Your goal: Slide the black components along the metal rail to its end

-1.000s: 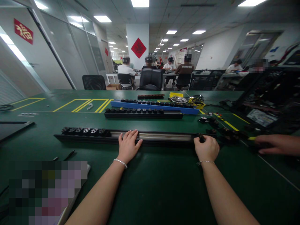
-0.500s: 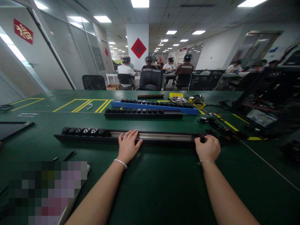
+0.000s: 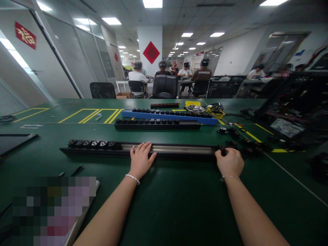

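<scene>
Black rail (image 3: 183, 150), left hand (image 3: 140, 160) on top

A person's bare forearms (image 3: 110, 205) carry a silvery-white, beaded-looking bracelet (image 3: 133, 178) behind the left hand (image 3: 141, 159) and a thin, silvery chain bracelet (image 3: 231, 176), one end dangling, behind the right hand (image 3: 230, 162).

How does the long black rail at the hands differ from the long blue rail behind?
The long black rail has dark parts mainly at its left; the long blue rail is lined along most of its length. The left hand rests on the black rail; nobody touches the blue one. Both lie across the green table.
</scene>
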Action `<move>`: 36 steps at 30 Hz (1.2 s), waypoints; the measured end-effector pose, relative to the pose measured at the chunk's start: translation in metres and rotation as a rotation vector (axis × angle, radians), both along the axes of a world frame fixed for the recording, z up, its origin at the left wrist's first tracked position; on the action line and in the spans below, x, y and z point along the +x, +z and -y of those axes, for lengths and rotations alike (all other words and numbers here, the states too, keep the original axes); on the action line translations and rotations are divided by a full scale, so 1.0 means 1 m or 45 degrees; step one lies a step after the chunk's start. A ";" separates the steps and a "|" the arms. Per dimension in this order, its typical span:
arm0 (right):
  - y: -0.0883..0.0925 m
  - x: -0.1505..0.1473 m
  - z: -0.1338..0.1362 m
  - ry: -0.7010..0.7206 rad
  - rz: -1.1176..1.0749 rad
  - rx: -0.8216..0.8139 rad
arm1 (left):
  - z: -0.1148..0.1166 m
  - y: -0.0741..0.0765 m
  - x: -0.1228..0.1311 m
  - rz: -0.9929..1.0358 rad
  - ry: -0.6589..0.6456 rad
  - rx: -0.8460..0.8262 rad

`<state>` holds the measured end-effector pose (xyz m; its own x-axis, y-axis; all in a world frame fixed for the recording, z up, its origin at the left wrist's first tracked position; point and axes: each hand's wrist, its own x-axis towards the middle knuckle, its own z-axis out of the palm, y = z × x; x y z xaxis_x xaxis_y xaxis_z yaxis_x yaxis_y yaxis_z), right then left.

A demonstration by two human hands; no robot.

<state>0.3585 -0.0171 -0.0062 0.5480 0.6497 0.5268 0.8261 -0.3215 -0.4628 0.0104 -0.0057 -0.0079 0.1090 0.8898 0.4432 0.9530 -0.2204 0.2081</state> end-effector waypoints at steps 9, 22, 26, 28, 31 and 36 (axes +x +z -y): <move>-0.002 0.005 0.001 0.008 0.046 -0.051 | 0.001 0.001 0.000 0.004 0.001 -0.014; -0.003 0.009 0.003 -0.011 0.028 -0.019 | 0.002 0.003 0.001 0.010 0.007 -0.015; -0.002 0.010 0.003 -0.030 0.020 -0.049 | 0.002 0.003 0.001 0.009 0.005 -0.023; -0.002 0.011 0.003 -0.036 0.012 -0.042 | 0.002 0.003 0.001 0.007 0.007 -0.026; -0.002 0.012 0.003 -0.026 0.006 -0.013 | 0.002 0.002 0.001 0.002 0.009 -0.029; -0.003 0.014 0.003 -0.028 0.009 0.021 | 0.001 0.001 0.001 0.000 0.007 -0.019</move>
<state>0.3728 -0.0206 -0.0095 0.5582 0.6287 0.5414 0.8223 -0.3318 -0.4624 0.0111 -0.0069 -0.0066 0.1042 0.8968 0.4301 0.9540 -0.2123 0.2116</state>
